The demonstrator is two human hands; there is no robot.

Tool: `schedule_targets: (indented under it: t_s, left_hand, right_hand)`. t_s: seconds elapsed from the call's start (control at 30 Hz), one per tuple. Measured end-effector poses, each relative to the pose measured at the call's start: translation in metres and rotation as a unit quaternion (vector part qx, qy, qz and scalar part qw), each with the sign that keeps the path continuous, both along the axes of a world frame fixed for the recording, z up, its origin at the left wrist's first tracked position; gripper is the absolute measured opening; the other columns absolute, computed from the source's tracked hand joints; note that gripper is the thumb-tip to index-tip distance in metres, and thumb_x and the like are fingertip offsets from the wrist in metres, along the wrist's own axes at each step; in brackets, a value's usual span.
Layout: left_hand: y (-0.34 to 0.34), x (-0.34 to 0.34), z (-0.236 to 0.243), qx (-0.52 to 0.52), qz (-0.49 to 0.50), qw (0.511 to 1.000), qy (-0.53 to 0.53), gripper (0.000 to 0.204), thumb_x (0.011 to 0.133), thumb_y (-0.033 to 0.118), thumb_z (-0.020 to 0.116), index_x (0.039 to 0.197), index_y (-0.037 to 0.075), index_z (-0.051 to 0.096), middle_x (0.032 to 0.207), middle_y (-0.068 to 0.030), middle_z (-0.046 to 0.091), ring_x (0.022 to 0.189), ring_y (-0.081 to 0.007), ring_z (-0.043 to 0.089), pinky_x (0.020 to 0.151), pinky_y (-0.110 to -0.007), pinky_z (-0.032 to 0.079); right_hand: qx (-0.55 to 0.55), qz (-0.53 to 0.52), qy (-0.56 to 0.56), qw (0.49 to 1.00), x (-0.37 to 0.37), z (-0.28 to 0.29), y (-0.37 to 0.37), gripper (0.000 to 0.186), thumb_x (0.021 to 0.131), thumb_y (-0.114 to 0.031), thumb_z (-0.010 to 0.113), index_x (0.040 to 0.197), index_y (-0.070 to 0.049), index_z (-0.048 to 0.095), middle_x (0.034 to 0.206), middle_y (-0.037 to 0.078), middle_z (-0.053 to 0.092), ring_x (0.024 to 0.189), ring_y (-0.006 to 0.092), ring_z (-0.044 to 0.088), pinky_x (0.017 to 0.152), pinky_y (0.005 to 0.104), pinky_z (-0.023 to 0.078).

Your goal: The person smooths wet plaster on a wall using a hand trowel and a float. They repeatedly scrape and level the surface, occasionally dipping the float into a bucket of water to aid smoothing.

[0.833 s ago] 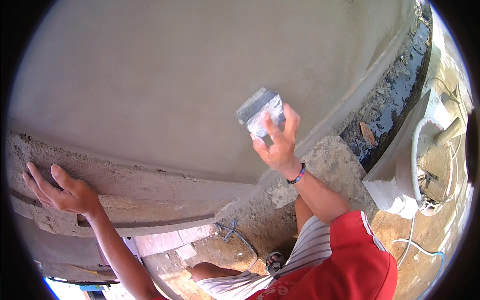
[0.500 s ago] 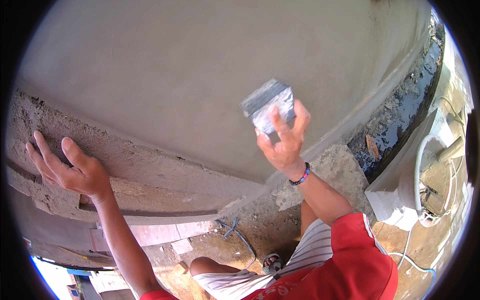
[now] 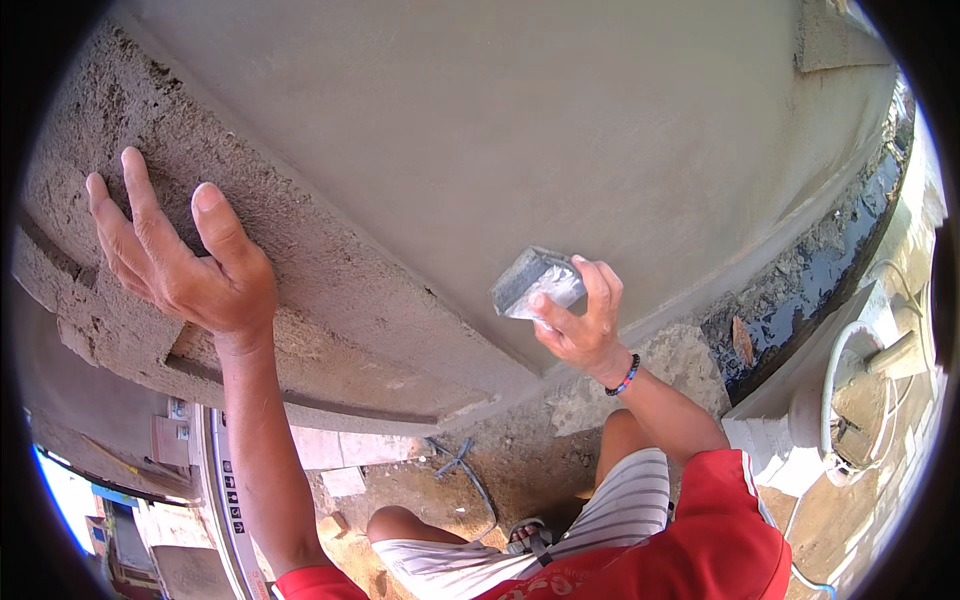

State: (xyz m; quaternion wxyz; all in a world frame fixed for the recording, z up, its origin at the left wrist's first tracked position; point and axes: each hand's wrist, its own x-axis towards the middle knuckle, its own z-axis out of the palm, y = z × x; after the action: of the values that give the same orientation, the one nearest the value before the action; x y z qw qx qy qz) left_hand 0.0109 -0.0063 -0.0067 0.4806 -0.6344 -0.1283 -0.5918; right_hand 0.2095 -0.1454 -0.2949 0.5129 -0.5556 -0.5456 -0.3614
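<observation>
Right hand (image 3: 588, 325) grips grey block (image 3: 522, 282), its far face hidden; left hand (image 3: 195, 275) spreads wide at rough ledge (image 3: 335, 260), palm unseen.

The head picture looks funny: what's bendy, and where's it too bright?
In the head view, the wet channel curves near the right rim; in the head view, the lower left edge glares white, while the smooth grey surface looks softly lit.

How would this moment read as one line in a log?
left hand: open, at rough ledge | right hand: gripping grey block, at smooth grey surface | right wrist: beaded bracelet
</observation>
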Motion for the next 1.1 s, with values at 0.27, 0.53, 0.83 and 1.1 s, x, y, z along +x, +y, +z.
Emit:
schedule_targets:
  t_s: [0.27,0.53,0.83,1.1]
  left_hand:
    - [0.0,-0.006,0.002,0.004,-0.006,1.0,0.011,0.049,0.088,0.037,0.052,0.129,0.012,0.056,0.139,-0.0192,0.044,0.131,-0.0323,0.038,0.109,-0.049,0.024]
    - [0.0,0.011,-0.006,-0.011,-0.045,0.999,-0.025,0.047,0.087,0.037,0.053,0.127,0.013,0.058,0.14,-0.018,0.044,0.131,-0.0317,0.039,0.109,-0.048,0.024]
    - [0.009,0.001,-0.003,0.07,-0.014,0.996,-0.044,0.05,0.08,0.029,0.052,0.12,0.001,0.059,0.133,-0.0261,0.048,0.122,-0.0397,0.046,0.104,-0.05,0.032]
    - [0.025,-0.012,-0.002,0.131,0.07,0.989,-0.016,0.05,0.075,0.021,0.054,0.116,-0.007,0.059,0.129,-0.0327,0.047,0.116,-0.0435,0.047,0.1,-0.05,0.035]
  right_hand:
    - [0.164,0.007,0.294,0.942,0.044,0.071,0.006,0.06,0.069,-0.01,0.071,0.126,-0.024,0.057,0.13,0.021,0.038,0.116,0.0364,0.04,0.094,0.0467,0.037]
    - [0.006,-0.031,-0.059,0.998,0.033,0.043,-0.012,0.062,0.067,-0.008,0.072,0.125,-0.025,0.058,0.129,0.021,0.04,0.113,0.0383,0.04,0.093,0.0459,0.037]
    - [0.065,-0.068,0.051,0.994,0.094,0.069,-0.026,0.061,0.077,-0.006,0.07,0.134,-0.013,0.051,0.13,0.021,0.04,0.113,0.0389,0.042,0.092,0.0454,0.039]
    - [0.006,-0.065,-0.098,0.993,0.059,0.114,-0.013,0.066,0.074,-0.004,0.071,0.134,-0.022,0.051,0.133,0.026,0.037,0.117,0.04,0.041,0.093,0.0462,0.038]
